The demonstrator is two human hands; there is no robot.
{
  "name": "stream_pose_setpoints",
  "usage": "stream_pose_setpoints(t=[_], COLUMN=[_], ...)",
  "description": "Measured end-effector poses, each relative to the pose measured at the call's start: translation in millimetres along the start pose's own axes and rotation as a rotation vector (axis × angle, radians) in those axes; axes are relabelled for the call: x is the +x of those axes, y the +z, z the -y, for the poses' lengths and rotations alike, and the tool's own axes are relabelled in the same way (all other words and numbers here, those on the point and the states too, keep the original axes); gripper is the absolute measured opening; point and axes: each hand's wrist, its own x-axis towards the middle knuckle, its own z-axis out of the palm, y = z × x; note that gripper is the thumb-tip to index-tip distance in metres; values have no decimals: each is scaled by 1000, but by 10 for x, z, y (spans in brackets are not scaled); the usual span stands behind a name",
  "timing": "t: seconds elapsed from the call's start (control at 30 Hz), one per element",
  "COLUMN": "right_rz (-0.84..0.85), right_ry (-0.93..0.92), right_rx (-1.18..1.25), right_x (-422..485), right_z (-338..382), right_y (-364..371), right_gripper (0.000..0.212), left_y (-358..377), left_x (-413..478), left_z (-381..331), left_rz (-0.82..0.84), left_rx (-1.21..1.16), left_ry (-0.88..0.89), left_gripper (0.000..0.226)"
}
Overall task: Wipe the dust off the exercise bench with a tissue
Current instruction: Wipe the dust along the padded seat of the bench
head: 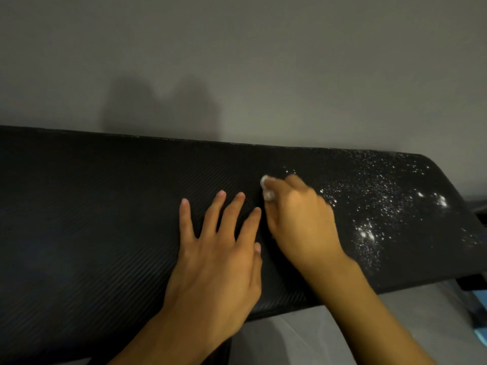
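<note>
A long black exercise bench pad [92,212] with a fine ribbed texture stretches across the view. White dust [379,196] speckles its right end, with thicker patches near the right edge. My right hand [300,217] presses on the pad just left of the dust, its fingers curled round a small wad of white tissue [266,189] that shows only at the fingertips. My left hand [218,248] lies flat on the pad beside it, fingers spread and straight. The left part of the pad looks free of dust.
A plain grey wall [237,61] rises directly behind the bench. Below the pad's front edge at the lower right lies a pale grey surface [421,312], with a bit of blue [478,299] at the far right. A dark frame part sits under the pad's right end.
</note>
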Motion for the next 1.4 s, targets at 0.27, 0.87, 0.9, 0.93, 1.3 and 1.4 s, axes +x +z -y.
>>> stream_pose_setpoints(t=[0.27, 0.87, 0.9, 0.93, 1.3, 1.4], right_rz=[-24, -79, -66, -43, 28, 92], right_ry=[0, -25, -50, -61, 42, 3], right_rx=[-87, -114, -59, 8, -35, 79], right_x=[24, -1124, -1189, -1282, -925, -1109], right_z=[-80, -499, -457, -406, -530, -415], right_y=[20, -167, -142, -121, -186, -258], right_gripper=[30, 35, 36, 36, 31, 31], left_y=[5, 16, 15, 14, 76, 66], left_x=[2, -45, -38, -19, 207, 202], left_z=[1, -111, -136, -165, -290, -283], left_rz=[-4, -1, 5, 12, 82, 72], left_rx=[7, 70, 71, 75, 77, 76], left_ry=[-2, 77, 71, 67, 99, 105], left_gripper=[57, 46, 45, 46, 60, 60])
